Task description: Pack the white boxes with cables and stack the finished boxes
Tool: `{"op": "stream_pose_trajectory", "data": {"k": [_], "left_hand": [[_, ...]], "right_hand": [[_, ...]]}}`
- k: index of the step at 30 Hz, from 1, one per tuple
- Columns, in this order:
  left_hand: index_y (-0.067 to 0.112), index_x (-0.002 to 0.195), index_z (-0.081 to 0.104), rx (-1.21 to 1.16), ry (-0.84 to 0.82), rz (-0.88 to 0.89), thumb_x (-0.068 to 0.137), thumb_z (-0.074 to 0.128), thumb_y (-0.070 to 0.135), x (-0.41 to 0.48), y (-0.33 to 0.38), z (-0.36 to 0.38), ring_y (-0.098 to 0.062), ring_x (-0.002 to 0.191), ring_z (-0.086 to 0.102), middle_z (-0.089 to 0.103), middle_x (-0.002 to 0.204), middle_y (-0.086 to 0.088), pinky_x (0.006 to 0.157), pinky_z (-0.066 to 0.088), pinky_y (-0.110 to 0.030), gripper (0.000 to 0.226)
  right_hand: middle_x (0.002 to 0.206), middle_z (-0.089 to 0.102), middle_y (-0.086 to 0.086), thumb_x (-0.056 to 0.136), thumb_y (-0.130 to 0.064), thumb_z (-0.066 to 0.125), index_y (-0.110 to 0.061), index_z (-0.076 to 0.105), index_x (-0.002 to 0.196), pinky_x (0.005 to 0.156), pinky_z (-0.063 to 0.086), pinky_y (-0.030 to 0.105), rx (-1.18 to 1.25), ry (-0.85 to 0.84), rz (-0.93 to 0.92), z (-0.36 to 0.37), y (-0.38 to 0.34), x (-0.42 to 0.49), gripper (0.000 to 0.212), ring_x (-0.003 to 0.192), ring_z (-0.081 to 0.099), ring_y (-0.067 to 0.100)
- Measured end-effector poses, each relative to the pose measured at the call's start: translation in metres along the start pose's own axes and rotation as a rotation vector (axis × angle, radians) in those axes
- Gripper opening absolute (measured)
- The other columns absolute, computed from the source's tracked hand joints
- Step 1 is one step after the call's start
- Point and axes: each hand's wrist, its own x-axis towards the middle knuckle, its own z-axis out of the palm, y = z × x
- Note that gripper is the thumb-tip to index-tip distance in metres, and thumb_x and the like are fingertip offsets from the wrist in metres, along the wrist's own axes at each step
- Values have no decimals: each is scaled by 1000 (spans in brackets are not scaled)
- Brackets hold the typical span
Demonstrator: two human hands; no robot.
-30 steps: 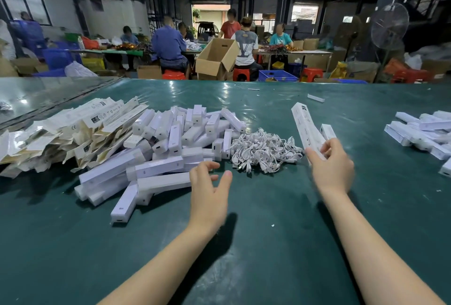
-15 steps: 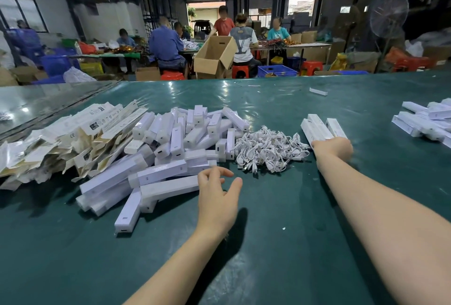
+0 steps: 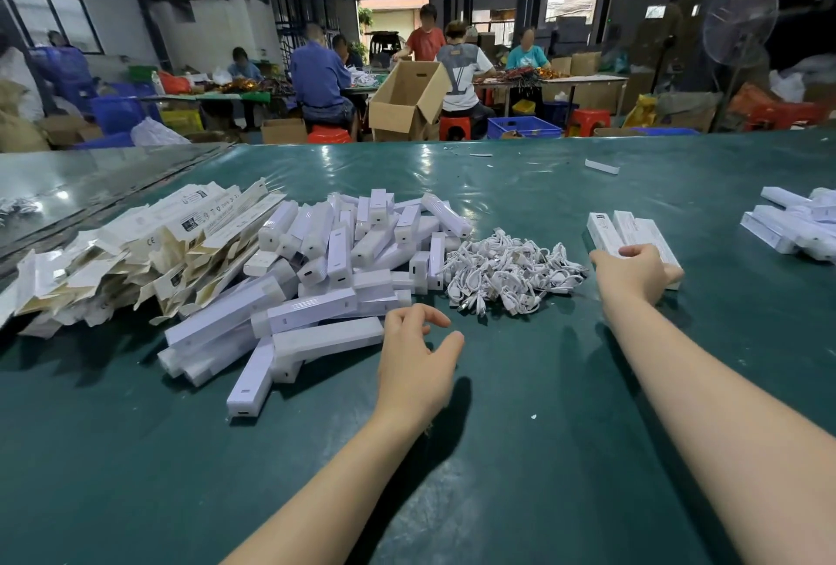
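Note:
A heap of long white boxes (image 3: 325,293) lies on the green table (image 3: 520,451), left of centre. Beside it on the right sits a tangle of short white cables (image 3: 511,275). My left hand (image 3: 416,365) hovers just in front of the heap's near edge, its fingers loosely curled and holding nothing. Three white boxes (image 3: 606,232) lie side by side to the right of the cables. My right hand (image 3: 633,270) rests on their near ends, thumb on top and fingers curled round the outer box.
Flat unfolded cartons (image 3: 135,257) are piled at the far left. More white boxes (image 3: 796,225) lie at the right edge, and a single one (image 3: 601,166) sits further back. Beyond the table are seated people, an open cardboard box (image 3: 407,103) and a standing fan (image 3: 739,17).
My right hand has lowered the box it held upright and laid it flat beside two others, staying on them. My left hand has barely moved.

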Motion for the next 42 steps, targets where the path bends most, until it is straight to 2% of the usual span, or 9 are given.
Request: {"op": "stream_pose_trajectory", "data": {"k": [9, 13, 17, 20, 23, 28, 31, 37, 42], "left_hand": [[30, 71, 46, 57, 19, 49, 81, 57, 6, -1, 2, -2, -10, 90, 48, 47, 93, 7, 66, 34, -13, 28], [28, 67, 46, 196, 26, 253, 78, 59, 4, 0, 9, -21, -13, 79, 48, 51, 73, 15, 67, 33, -17, 30], [17, 78, 53, 331, 422, 377, 81, 58, 5, 33, 18, -70, -14, 86, 43, 53, 83, 6, 69, 25, -19, 14], [9, 98, 57, 518, 657, 185, 81, 52, 5, 70, 12, -117, -28, 110, 40, 50, 114, -10, 85, 25, -24, 18], [9, 122, 50, 783, 566, 0, 83, 47, 7, 97, 1, -160, -33, 124, 35, 44, 133, -13, 102, 27, -40, 39], [5, 100, 54, 1087, 254, -285, 94, 40, 20, 114, -15, -181, -37, 107, 49, 60, 107, -20, 82, 38, -39, 21], [3, 93, 57, 1139, 328, -258, 92, 42, 15, 116, -18, -186, -37, 94, 53, 61, 98, -19, 69, 42, -38, 20], [3, 77, 56, 548, 629, 107, 93, 41, 17, 86, 13, -161, -28, 70, 50, 51, 69, -7, 55, 39, -39, 26], [17, 81, 63, -256, 59, 38, 93, 49, 9, 32, 38, -96, -9, 57, 62, 65, 79, -1, 46, 53, -24, 20]], "right_hand": [[101, 38, 6, 77, 4, 54, -12, 57, 84, 58, 30, 4, 243, -216, -321, 1, 2, -114, 17, 65, 43, -2], [97, 47, 9, 77, 6, 54, -13, 55, 75, 69, 27, 17, 115, -323, -416, -4, 16, -131, 19, 79, 46, 15], [91, 51, 10, 76, 6, 55, -6, 61, 75, 68, 25, 22, 27, -421, -504, -1, 15, -125, 13, 82, 45, 19], [91, 52, 13, 75, 6, 56, -6, 61, 74, 66, 24, 23, -11, -486, -513, 5, 15, -127, 13, 81, 43, 19], [90, 51, 10, 75, 6, 55, -11, 57, 73, 65, 24, 23, -19, -523, -541, 9, 15, -130, 17, 81, 42, 18], [88, 57, 12, 75, 4, 55, -13, 57, 72, 64, 25, 24, -21, -580, -509, 10, 15, -130, 18, 75, 45, 18], [89, 60, 15, 74, 4, 54, -13, 57, 71, 63, 27, 24, -1, -604, -462, 10, 15, -129, 18, 75, 48, 20], [87, 61, 13, 78, 0, 56, -13, 57, 75, 67, 35, 26, 61, -586, -438, 11, 15, -129, 13, 76, 50, 21], [81, 56, -2, 89, -15, 57, -24, 56, 87, 57, 47, 23, 453, -804, -198, 3, 3, -133, 9, 64, 52, 12]]}}
